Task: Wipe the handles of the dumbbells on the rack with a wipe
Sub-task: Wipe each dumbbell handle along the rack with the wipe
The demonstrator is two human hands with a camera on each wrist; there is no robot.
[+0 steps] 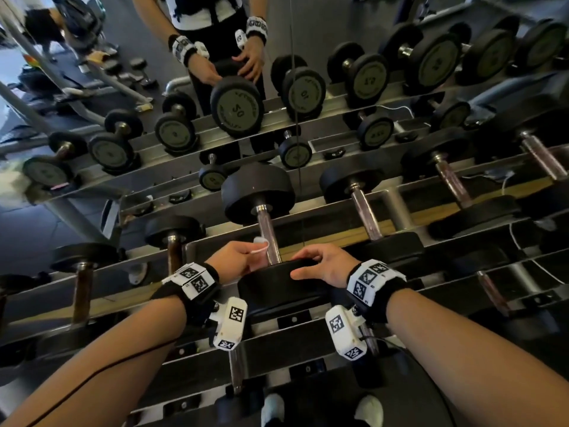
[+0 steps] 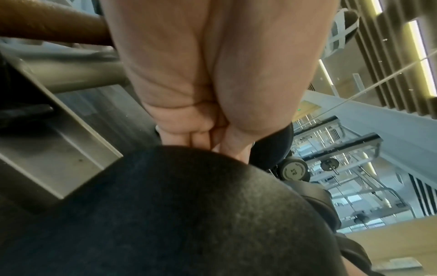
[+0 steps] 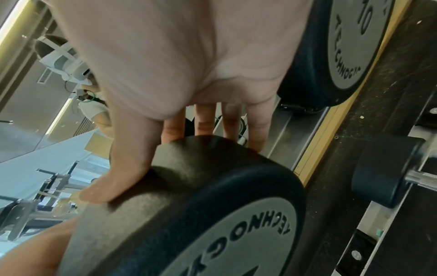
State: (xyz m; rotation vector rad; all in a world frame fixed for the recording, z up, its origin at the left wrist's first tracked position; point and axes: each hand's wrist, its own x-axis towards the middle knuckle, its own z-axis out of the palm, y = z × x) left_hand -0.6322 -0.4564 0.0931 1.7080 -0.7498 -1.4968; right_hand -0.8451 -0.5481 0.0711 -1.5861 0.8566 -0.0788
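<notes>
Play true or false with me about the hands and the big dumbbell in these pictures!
1. The left hand holds a white wipe. True.
2. The right hand grips the metal handle. False: it rests on top of the near black weight head with its fingers spread.
3. The wipe is beside the handle of the dumbbell in the middle. True.
4. The dumbbell has been lifted off the rack. False: it lies on the rack.
5. A mirror behind the rack shows both hands. True.
</notes>
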